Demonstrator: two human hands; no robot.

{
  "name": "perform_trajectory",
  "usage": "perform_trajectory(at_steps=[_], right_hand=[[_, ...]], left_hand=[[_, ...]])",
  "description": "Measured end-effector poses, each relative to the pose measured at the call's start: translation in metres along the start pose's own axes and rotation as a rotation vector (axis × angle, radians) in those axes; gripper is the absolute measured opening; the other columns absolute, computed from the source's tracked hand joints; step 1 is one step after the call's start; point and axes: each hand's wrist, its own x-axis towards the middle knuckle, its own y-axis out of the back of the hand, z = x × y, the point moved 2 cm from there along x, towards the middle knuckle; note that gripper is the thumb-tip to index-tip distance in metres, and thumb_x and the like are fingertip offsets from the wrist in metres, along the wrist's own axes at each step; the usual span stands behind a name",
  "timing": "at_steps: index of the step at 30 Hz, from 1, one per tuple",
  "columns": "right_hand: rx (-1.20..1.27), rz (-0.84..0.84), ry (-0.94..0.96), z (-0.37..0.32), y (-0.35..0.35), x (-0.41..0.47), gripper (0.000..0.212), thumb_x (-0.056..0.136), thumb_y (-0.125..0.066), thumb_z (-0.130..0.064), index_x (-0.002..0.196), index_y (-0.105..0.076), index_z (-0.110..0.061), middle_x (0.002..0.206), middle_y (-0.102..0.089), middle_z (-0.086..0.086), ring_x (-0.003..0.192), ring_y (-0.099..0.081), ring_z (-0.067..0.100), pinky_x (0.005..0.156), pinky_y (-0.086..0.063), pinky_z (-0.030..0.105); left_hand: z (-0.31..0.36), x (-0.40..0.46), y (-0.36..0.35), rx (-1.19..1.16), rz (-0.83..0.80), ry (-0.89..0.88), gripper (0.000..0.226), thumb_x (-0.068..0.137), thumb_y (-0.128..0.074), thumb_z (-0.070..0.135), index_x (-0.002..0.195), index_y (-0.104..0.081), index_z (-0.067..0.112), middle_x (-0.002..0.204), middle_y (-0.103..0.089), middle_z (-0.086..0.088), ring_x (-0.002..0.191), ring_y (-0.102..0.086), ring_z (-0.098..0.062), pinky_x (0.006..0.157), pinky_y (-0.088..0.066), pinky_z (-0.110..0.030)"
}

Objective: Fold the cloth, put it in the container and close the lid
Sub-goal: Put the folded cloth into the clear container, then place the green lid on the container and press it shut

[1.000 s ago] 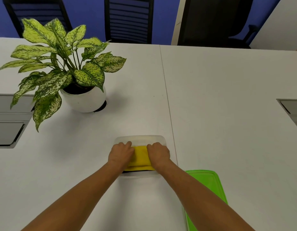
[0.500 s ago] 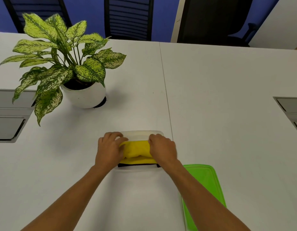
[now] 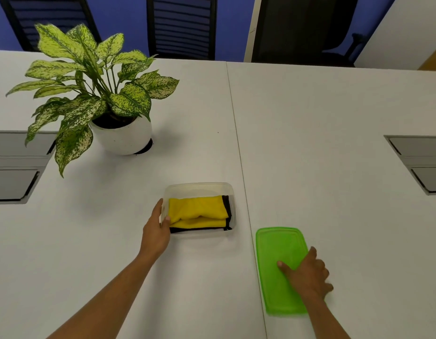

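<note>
A folded yellow cloth (image 3: 196, 211) with black edging lies inside the clear plastic container (image 3: 200, 188) near the table's front middle. My left hand (image 3: 155, 231) grips the container's left wall, thumb over the rim. The green lid (image 3: 277, 243) lies flat on the table to the right of the container. My right hand (image 3: 307, 275) rests on the lid's right side, thumb on top and fingers curled over its right edge; the lid looks slightly blurred.
A potted plant in a white pot (image 3: 124, 139) stands at the back left. Grey cable hatches sit at the left edge (image 3: 13, 167) and right edge (image 3: 417, 162) of the white table (image 3: 334, 118). Office chairs (image 3: 182, 28) line the far side.
Both hands left the cloth. My left hand shifted to the container's left wall, and my right hand moved right and back onto the green lid.
</note>
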Motion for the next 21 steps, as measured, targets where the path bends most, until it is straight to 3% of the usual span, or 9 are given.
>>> perform_trajectory(at_steps=[5, 9, 12, 17, 19, 21], right_hand=[[-0.095, -0.073, 0.072, -0.008, 0.004, 0.006, 0.116, 0.068, -0.070, -0.066, 0.148, -0.005, -0.014, 0.137, -0.038, 0.020, 0.127, -0.038, 0.037, 0.098, -0.041, 0.049], [-0.093, -0.068, 0.135, -0.022, 0.017, 0.008, 0.120, 0.062, -0.077, -0.064, 0.147, -0.011, -0.010, 0.135, -0.040, 0.018, 0.124, -0.042, 0.035, 0.093, -0.044, 0.044], [0.035, -0.040, 0.204, -0.045, 0.031, 0.008, 0.101, 0.069, -0.081, -0.045, 0.145, -0.023, -0.013, 0.133, -0.044, 0.017, 0.119, -0.049, 0.036, 0.089, -0.046, 0.045], [0.045, 0.081, 0.409, -0.108, 0.066, -0.006, 0.050, 0.083, -0.064, -0.021, 0.130, -0.048, -0.023, 0.117, -0.062, 0.010, 0.103, -0.059, 0.035, 0.081, -0.047, 0.038], [0.073, 0.202, 0.518, -0.135, 0.079, -0.018, 0.041, 0.085, -0.055, -0.010, 0.124, -0.055, -0.022, 0.109, -0.063, 0.010, 0.094, -0.061, 0.035, 0.071, -0.044, 0.036], [0.144, 0.308, 0.676, -0.160, 0.085, -0.035, 0.045, 0.082, -0.049, 0.004, 0.121, -0.060, -0.017, 0.103, -0.061, 0.012, 0.085, -0.061, 0.035, 0.062, -0.040, 0.033]], left_hand=[[-0.001, -0.005, -0.001, -0.024, -0.066, 0.025, 0.057, 0.099, -0.034, 0.043, 0.152, -0.012, 0.036, 0.155, -0.034, -0.011, 0.131, -0.045, -0.039, 0.102, -0.044, -0.059], [-0.001, -0.003, 0.001, 0.020, -0.104, 0.006, 0.057, 0.101, -0.035, 0.037, 0.152, -0.011, 0.037, 0.149, -0.041, -0.016, 0.122, -0.052, -0.039, 0.097, -0.049, -0.057], [0.002, -0.003, 0.001, 0.052, -0.106, -0.016, 0.057, 0.101, -0.035, 0.036, 0.153, -0.011, 0.035, 0.127, -0.054, -0.017, 0.096, -0.057, -0.033, 0.082, -0.057, -0.052], [0.006, -0.003, 0.002, 0.038, -0.124, -0.014, 0.058, 0.101, -0.034, 0.035, 0.153, -0.009, 0.032, 0.118, -0.045, -0.002, 0.098, -0.053, -0.026, 0.074, -0.061, -0.046], [0.007, -0.003, 0.003, 0.022, -0.130, -0.007, 0.057, 0.102, -0.033, 0.035, 0.153, -0.009, 0.032, 0.117, -0.047, -0.003, 0.098, -0.055, -0.025, 0.074, -0.061, -0.045], [0.006, 0.000, 0.005, 0.017, -0.130, -0.001, 0.055, 0.102, -0.032, 0.035, 0.153, -0.010, 0.031, 0.115, -0.048, -0.005, 0.096, -0.057, -0.027, 0.074, -0.061, -0.045]])
